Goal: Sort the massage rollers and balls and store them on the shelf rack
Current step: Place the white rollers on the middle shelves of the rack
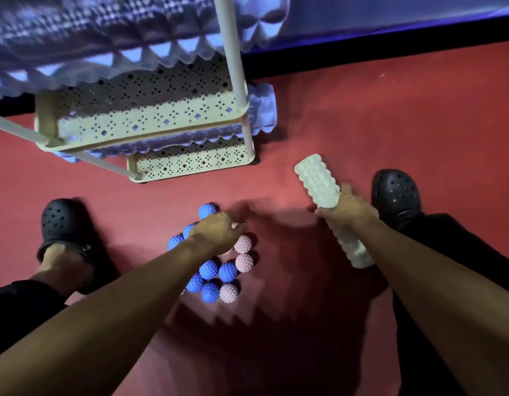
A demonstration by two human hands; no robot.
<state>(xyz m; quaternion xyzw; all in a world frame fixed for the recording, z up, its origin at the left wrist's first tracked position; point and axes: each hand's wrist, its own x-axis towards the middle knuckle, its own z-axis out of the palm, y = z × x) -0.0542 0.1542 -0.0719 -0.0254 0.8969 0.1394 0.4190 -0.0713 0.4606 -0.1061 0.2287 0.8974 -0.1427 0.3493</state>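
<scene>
1. Right hand (347,208) — its grip is wrapped around the middle of a white ridged foam roller (323,192), held clear of the floor, one end pointing toward the rack, the other back along the forearm.
2. Left hand (219,231) — reaches down into the cluster of spiky balls; the fingers curl over the pile, but whether the grip has closed on a ball cannot be told, since the hand hides what lies beneath it.
3. Blue spiky massage balls (209,269) — several, packed together on the floor between the feet, some touching the left hand's edge.
4. Pink spiky massage balls (244,262) — a few, on the right side of the same cluster, touching the blue ones.
5. Shelf rack (150,121) — cream, perforated tiers on pale poles, standing on the floor beyond the balls.
6. Blue ridged foam rollers (261,107) — lying across the rack's tiers, one end sticking out past the right-hand pole; another fills the top of the view, blurred.
7. Red carpeted floor (361,115) — carries the rack and the balls.
8. Black perforated clogs (396,192) — one on each foot, either side of the ball cluster.
</scene>
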